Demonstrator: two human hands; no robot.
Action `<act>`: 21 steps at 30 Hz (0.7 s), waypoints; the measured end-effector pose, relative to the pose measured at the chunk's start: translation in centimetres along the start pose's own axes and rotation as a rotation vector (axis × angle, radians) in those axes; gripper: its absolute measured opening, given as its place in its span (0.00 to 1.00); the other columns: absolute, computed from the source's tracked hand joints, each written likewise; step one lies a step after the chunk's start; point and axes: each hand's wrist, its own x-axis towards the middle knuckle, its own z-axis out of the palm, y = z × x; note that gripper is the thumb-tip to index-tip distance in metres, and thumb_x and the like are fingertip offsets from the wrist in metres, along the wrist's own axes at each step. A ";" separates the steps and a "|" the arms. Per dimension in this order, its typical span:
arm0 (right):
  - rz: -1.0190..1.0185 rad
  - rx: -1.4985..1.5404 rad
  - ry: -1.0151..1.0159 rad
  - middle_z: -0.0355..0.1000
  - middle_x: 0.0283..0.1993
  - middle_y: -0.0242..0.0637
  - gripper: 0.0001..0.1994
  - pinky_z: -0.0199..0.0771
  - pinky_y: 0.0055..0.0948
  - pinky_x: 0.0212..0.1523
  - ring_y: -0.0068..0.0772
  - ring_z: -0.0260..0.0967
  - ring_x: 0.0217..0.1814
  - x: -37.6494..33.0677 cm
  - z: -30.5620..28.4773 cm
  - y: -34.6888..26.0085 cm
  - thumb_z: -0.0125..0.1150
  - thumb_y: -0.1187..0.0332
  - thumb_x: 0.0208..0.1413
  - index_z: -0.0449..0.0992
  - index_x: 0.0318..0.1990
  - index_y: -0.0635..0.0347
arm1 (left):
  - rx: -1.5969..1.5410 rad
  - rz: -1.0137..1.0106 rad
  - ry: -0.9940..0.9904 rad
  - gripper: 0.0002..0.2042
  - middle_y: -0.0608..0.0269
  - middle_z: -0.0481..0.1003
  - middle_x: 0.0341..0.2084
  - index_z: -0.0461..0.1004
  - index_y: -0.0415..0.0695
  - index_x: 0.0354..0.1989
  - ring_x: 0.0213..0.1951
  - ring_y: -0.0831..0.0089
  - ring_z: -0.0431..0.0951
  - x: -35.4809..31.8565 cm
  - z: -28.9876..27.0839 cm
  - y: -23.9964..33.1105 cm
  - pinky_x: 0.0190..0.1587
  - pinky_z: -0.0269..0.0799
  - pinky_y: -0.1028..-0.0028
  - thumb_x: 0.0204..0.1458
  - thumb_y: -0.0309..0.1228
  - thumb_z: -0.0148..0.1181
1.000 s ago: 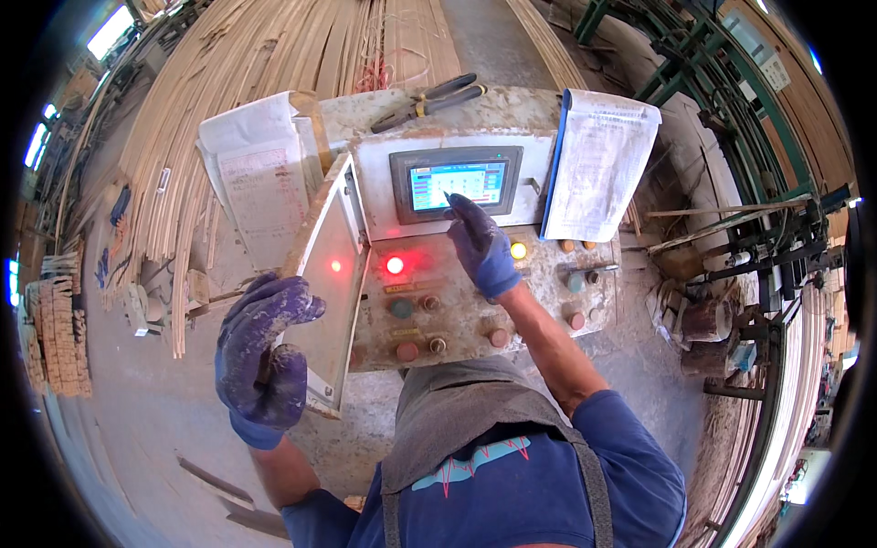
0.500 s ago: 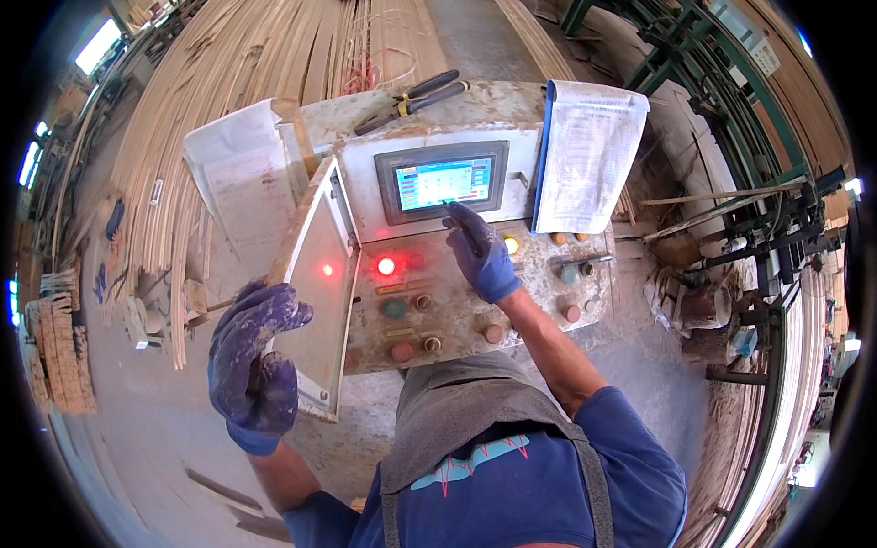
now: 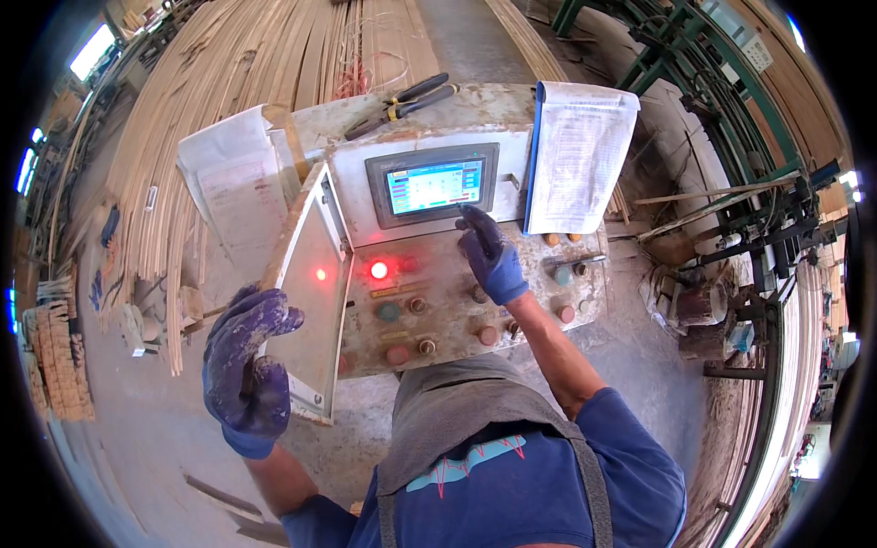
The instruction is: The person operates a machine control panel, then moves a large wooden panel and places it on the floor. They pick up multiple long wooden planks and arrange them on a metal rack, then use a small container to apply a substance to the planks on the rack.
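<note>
My right hand (image 3: 493,258), in a dirty blue-and-purple work glove, reaches over a worn control console (image 3: 438,315). Its index finger points at the lower right edge of a lit touchscreen (image 3: 434,187); whether the tip touches cannot be made out. No object shows in that hand. In a matching glove, my left hand (image 3: 247,370) is raised beside the swung-out metal door (image 3: 306,292), fingers curved and thumb apart, holding nothing visible. Below the screen a red lamp (image 3: 379,269) glows, among a green button (image 3: 388,311), red buttons (image 3: 396,354) and several knobs.
Pliers (image 3: 402,108) lie on the console top. A clipboard of papers (image 3: 582,160) stands at its right, and loose sheets (image 3: 239,178) hang at its left. Long wooden strips (image 3: 219,91) spread beyond. Green-framed machinery (image 3: 731,100) stands to the right.
My right hand has shifted right, its fingertip moving off the display toward its lower right edge and covering the yellow lamp. My left hand keeps its curved pose. The view has shifted slightly.
</note>
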 end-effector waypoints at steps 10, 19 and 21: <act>-0.026 -0.063 0.006 0.75 0.49 0.42 0.21 0.74 0.24 0.44 0.25 0.72 0.43 0.8 0.1 -0.1 0.50 0.70 0.64 0.65 0.63 0.65 | -0.011 -0.015 0.012 0.17 0.52 0.80 0.38 0.76 0.34 0.44 0.47 0.53 0.78 -0.1 0.1 0.2 0.58 0.68 0.51 0.58 0.36 0.51; -0.193 -0.006 -0.067 0.71 0.58 0.43 0.21 0.73 0.27 0.52 0.29 0.72 0.55 2.3 3.2 -2.8 0.52 0.76 0.62 0.64 0.63 0.67 | -0.027 -0.001 0.006 0.14 0.55 0.80 0.40 0.76 0.36 0.44 0.48 0.53 0.78 0.0 0.2 0.3 0.58 0.68 0.52 0.53 0.31 0.55; -0.230 0.020 -0.024 0.74 0.52 0.47 0.20 0.75 0.31 0.50 0.36 0.76 0.51 3.3 4.3 -3.7 0.53 0.75 0.60 0.68 0.60 0.64 | -0.020 0.012 -0.007 0.14 0.55 0.80 0.40 0.76 0.36 0.45 0.48 0.53 0.78 0.0 0.0 0.3 0.57 0.68 0.52 0.53 0.30 0.56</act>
